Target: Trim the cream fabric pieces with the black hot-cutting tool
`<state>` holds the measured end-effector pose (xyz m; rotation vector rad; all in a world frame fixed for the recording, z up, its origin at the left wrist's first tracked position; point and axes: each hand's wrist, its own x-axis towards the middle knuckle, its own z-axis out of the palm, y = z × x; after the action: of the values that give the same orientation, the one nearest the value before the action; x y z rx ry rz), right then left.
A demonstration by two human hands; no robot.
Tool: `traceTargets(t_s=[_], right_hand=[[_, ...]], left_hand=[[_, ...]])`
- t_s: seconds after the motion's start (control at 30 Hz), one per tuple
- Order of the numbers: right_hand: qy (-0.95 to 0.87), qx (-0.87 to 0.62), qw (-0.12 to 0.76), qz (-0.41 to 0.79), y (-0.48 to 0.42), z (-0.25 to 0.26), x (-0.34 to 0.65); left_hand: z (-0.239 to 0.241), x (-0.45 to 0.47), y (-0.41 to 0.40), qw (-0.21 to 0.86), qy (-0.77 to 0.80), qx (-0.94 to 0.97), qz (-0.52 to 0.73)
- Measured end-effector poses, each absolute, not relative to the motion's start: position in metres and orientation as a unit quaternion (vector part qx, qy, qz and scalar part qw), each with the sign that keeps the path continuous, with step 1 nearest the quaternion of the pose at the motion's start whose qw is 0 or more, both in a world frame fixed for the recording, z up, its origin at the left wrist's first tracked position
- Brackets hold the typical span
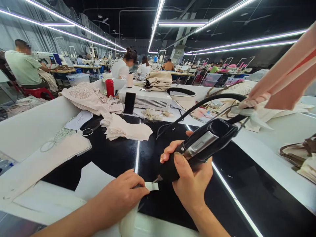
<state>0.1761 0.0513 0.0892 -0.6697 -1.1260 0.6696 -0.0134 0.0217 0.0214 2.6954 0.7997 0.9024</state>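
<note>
Right hand (190, 181) clamped round glossy black corded tool (197, 148), left hand (120, 196) pinching thin white strip (151, 186)

Counter (118, 154): fabric strip (151, 186) at 6 o'clock, under cutting tool (197, 148); stacked fabric pieces (123, 128) at 11 o'clock; phone (129, 103) behind them, leaning on machine housing (153, 98); flask (110, 88) left of phone.

No legible text anywhere; yellow triangle warning sign (178, 52) on far pillar, wording too small; paper sheet (79, 119) print unreadable
</note>
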Motion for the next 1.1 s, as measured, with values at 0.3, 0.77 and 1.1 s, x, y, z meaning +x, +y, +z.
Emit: traceTargets(t_s=[0.3,0.77,1.1], right_hand=[[-0.495,-0.286,0.750,0.334,0.043,0.097,0.173],[-0.514,-0.275,0.733,0.351,0.036,0.093,0.166],[-0.506,-0.300,0.739,0.330,0.037,0.091,0.177]], left_hand=[[0.023,-0.016,0.023,0.102,0.259,0.905,0.320],[0.025,-0.016,0.024,0.088,0.260,0.909,0.313],[0.021,-0.018,0.025,0.104,0.258,0.910,0.308]])
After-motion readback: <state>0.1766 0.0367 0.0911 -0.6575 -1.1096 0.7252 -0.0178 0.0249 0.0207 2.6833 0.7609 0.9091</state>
